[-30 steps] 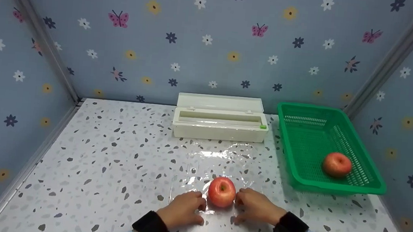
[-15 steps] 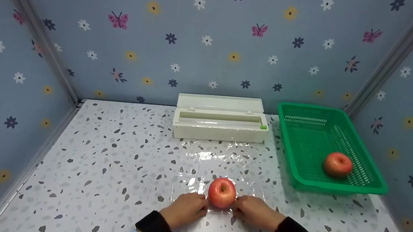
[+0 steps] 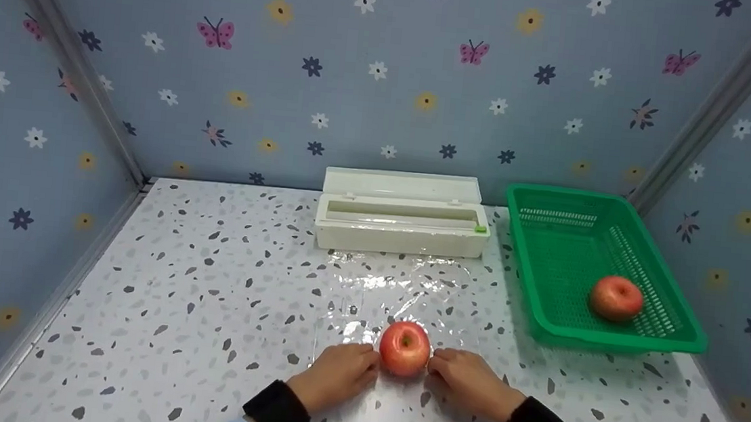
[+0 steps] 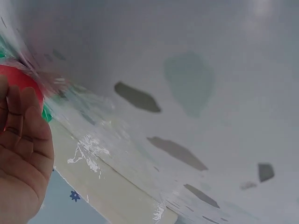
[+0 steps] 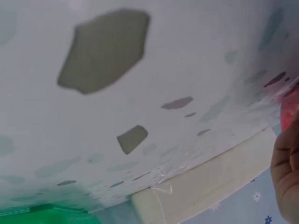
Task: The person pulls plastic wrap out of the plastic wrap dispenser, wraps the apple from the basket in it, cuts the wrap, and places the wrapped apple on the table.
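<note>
A red apple (image 3: 405, 349) sits on a sheet of clear plastic wrap (image 3: 376, 282) that runs back to a white wrap dispenser (image 3: 401, 240). My left hand (image 3: 342, 373) is just left of the apple, its curled fingers pinching the near edge of the wrap. On the apple's other side, my right hand (image 3: 469, 382) pinches that edge too. In the left wrist view, the fingers (image 4: 21, 116) curl in front of the apple, with shiny film beside them. The right wrist view cuts off most of the right hand (image 5: 286, 175); its fingertips are hidden.
A green basket (image 3: 532, 279) stands at the right, holding a second apple (image 3: 616, 298). The dispenser's lid (image 3: 402, 185) is raised. Patterned panels (image 3: 386, 89) enclose the speckled table (image 3: 188, 330) at the back and sides.
Both hands have closed their fingers on the wrap's near edge beside the apple, where thumbs and fingers stood apart a second ago. The apple, dispenser and basket have stayed put.
</note>
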A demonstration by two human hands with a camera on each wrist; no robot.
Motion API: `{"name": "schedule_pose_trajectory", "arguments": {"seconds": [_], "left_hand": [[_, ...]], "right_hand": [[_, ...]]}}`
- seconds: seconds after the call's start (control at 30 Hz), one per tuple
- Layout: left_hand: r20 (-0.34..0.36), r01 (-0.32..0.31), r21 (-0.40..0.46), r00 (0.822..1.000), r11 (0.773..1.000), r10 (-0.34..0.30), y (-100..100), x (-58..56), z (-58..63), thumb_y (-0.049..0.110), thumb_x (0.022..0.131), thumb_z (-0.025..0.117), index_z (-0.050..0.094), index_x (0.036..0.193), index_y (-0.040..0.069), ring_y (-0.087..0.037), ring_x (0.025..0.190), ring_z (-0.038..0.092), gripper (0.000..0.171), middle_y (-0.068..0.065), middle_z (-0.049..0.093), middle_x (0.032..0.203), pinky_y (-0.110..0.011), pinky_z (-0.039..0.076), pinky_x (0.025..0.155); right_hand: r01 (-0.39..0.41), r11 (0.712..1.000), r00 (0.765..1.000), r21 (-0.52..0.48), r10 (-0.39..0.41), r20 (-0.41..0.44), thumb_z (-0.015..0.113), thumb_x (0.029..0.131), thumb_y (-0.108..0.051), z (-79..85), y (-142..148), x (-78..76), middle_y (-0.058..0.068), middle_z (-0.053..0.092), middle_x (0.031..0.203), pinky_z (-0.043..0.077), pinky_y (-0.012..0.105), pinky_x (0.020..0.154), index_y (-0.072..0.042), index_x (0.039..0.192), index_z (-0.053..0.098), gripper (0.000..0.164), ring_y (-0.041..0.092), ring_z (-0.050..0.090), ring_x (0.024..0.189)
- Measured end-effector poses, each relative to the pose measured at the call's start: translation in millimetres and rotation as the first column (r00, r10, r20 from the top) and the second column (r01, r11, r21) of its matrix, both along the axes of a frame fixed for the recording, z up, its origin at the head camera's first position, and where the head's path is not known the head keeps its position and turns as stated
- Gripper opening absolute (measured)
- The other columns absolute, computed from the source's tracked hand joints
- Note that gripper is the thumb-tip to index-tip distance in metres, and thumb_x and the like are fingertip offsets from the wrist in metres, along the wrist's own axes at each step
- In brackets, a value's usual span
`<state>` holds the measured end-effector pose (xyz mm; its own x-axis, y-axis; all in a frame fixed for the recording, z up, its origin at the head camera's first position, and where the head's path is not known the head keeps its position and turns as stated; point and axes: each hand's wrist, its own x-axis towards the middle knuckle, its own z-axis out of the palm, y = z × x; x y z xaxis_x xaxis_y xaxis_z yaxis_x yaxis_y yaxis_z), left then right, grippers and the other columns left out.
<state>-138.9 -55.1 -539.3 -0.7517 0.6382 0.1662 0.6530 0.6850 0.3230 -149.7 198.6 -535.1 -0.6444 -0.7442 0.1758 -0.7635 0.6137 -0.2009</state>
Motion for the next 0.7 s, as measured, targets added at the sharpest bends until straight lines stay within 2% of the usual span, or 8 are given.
{"name": "schedule_pose_trajectory", "arguments": {"seconds": [0.1, 0.2, 0.33, 0.4, 0.5, 0.57, 0.63, 0.7], "left_hand": [[-0.016, -0.012, 0.020, 1.000, 1.000, 0.012, 0, -0.1, 0.5, 0.019, 0.085, 0.060, 0.061, 0.082, 0.016, -0.007, 0.068, 0.052, 0.004, 0.007, 0.056, 0.076, -0.020, 0.045, 0.062], [-0.122, -0.021, 0.083, 0.992, 0.996, 0.031, 2, 1.0, 1.5, 0.020, 0.082, 0.063, 0.061, 0.080, 0.016, -0.008, 0.071, 0.052, 0.004, 0.006, 0.056, 0.078, -0.021, 0.046, 0.063], [-0.333, -0.007, 0.143, 0.941, 0.990, 0.055, 13, 2.6, 3.8, 0.024, 0.075, 0.069, 0.062, 0.092, 0.014, -0.013, 0.093, 0.055, 0.021, 0.000, 0.059, 0.100, -0.025, 0.049, 0.081], [-0.380, -0.016, 0.088, 0.924, 0.996, 0.049, 21, 4.3, 4.2, 0.032, 0.073, 0.071, 0.059, 0.109, 0.011, -0.019, 0.110, 0.051, 0.043, -0.007, 0.054, 0.118, -0.031, 0.045, 0.094], [-0.339, -0.048, -0.075, 0.941, 0.996, 0.020, 34, 6.7, 2.6, 0.045, 0.072, 0.069, 0.040, 0.135, 0.006, -0.028, 0.130, 0.034, 0.079, -0.016, 0.034, 0.141, -0.039, 0.032, 0.107], [-0.310, -0.070, -0.190, 0.951, 0.979, 0.008, 40, 7.2, -0.1, 0.053, 0.072, 0.066, 0.026, 0.143, 0.005, -0.032, 0.136, 0.024, 0.094, -0.019, 0.023, 0.147, -0.042, 0.026, 0.110], [-0.315, -0.079, -0.255, 0.949, 0.964, -0.006, 46, 5.5, -3.2, 0.053, 0.073, 0.065, 0.021, 0.144, 0.005, -0.034, 0.136, 0.021, 0.096, -0.019, 0.020, 0.148, -0.043, 0.026, 0.110], [-0.381, -0.082, -0.282, 0.924, 0.956, -0.033, 50, 2.4, -5.7, 0.041, 0.079, 0.063, 0.025, 0.142, 0.004, -0.037, 0.133, 0.027, 0.083, -0.020, 0.026, 0.145, -0.043, 0.031, 0.108]], "right_hand": [[0.000, 1.000, 1.000, -0.008, 0.000, 0.002, 0.066, 0.081, -0.013, 1.8, 1, 0.1, -0.004, 0.060, 0.075, 0.050, 0.025, 0.063, -0.013, 0.079, 0.061, 0.005, 0.010, 0.058, 0.068], [0.003, 1.000, 1.000, -0.016, -0.003, 0.006, 0.067, 0.080, -0.013, 3.2, 1, 0.5, -0.004, 0.062, 0.077, 0.051, 0.025, 0.065, -0.013, 0.082, 0.063, 0.004, 0.011, 0.059, 0.070], [0.013, 1.000, 0.999, -0.009, -0.013, 0.035, 0.066, 0.081, -0.015, 4.9, -2, 0.1, -0.003, 0.064, 0.080, 0.052, 0.025, 0.067, -0.013, 0.084, 0.064, 0.004, 0.011, 0.060, 0.072], [0.021, 1.000, 0.998, 0.009, -0.022, 0.062, 0.064, 0.082, -0.015, 5.9, -3, -0.3, -0.003, 0.064, 0.081, 0.052, 0.025, 0.068, -0.013, 0.086, 0.064, 0.004, 0.011, 0.060, 0.073], [0.034, 0.999, 0.996, 0.026, -0.036, 0.082, 0.063, 0.084, -0.015, 7.5, -5, -0.9, -0.004, 0.064, 0.082, 0.052, 0.024, 0.069, -0.014, 0.089, 0.064, 0.006, 0.010, 0.061, 0.074], [0.033, 0.999, 0.997, 0.024, -0.035, 0.067, 0.062, 0.084, -0.015, 7.9, -6, -0.8, -0.004, 0.064, 0.081, 0.052, 0.024, 0.068, -0.014, 0.090, 0.064, 0.006, 0.010, 0.061, 0.074], [0.025, 1.000, 0.999, 0.009, -0.026, 0.048, 0.062, 0.084, -0.015, 8.1, -6, -0.3, -0.004, 0.064, 0.081, 0.052, 0.024, 0.066, -0.013, 0.090, 0.065, 0.007, 0.010, 0.061, 0.073], [0.015, 1.000, 0.999, -0.012, -0.014, 0.029, 0.062, 0.084, -0.015, 8.1, -5, 0.5, -0.003, 0.065, 0.081, 0.051, 0.024, 0.066, -0.012, 0.091, 0.065, 0.007, 0.010, 0.061, 0.073]]}}
